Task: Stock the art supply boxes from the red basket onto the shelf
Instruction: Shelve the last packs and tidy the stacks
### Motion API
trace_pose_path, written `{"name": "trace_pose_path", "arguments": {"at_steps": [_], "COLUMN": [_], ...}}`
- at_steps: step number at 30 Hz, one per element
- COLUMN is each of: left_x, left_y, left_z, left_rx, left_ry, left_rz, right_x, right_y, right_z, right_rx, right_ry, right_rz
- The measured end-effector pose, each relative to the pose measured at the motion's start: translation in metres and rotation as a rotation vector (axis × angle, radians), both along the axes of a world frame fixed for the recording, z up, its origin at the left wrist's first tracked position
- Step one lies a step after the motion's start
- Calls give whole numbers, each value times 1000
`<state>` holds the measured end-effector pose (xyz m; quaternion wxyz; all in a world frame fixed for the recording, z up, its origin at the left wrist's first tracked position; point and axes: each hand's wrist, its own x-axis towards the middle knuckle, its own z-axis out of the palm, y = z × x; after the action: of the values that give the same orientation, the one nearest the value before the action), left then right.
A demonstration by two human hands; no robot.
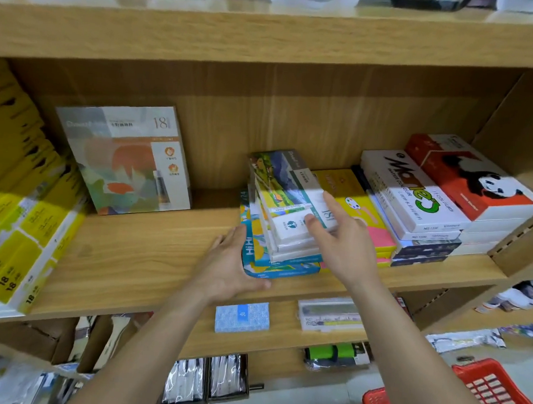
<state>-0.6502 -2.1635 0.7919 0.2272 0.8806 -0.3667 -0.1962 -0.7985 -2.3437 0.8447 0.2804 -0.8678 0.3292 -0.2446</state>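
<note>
Hands on a stack of art supply boxes, head view. Shelf (132, 256): wooden, middle tier. Stack (283, 184) lies flat near the shelf's front edge, right of centre, with blue-edged boxes at the bottom and white-edged landscape boxes above, slightly askew. Left hand (234, 262): fingers straight and together, palm flat against the stack's left side, thumb at the front corner of the bottom box. Right hand (343, 236): fingers spread and relaxed, tips resting on the top box, gripping nothing. Just right of the stack lie pink boxes (343, 181) with yellow lids, then Marie's boxes (414, 194), then panda boxes (476, 182) at the shelf's right end. Upright box (125, 160), marked 18, leans against the back wall left of centre, well apart from the stack. Yellow boxes (20, 219) fill the left end. Basket (496, 396), red, shows below the shelf's right end; only its rim and mesh wall are in view, so its contents cannot be told. Lower shelf (282, 338) carries a small blue box (242, 316).
</note>
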Motion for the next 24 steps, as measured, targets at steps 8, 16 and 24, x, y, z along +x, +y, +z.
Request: {"name": "trace_pose_path", "arguments": {"at_steps": [8, 16, 24], "left_x": [10, 10, 0], "left_y": [-6, -6, -11], "left_z": [-10, -12, -2], "left_rx": [-74, -52, -133], "left_ry": [-142, -382, -136], "left_rz": [-78, -97, -64], "right_x": [9, -1, -25], "right_y": [13, 12, 11], "right_z": [-7, -8, -3], "right_rx": [-64, 67, 203], "right_ry": [-39, -43, -59], "right_rz": [-107, 7, 151]}}
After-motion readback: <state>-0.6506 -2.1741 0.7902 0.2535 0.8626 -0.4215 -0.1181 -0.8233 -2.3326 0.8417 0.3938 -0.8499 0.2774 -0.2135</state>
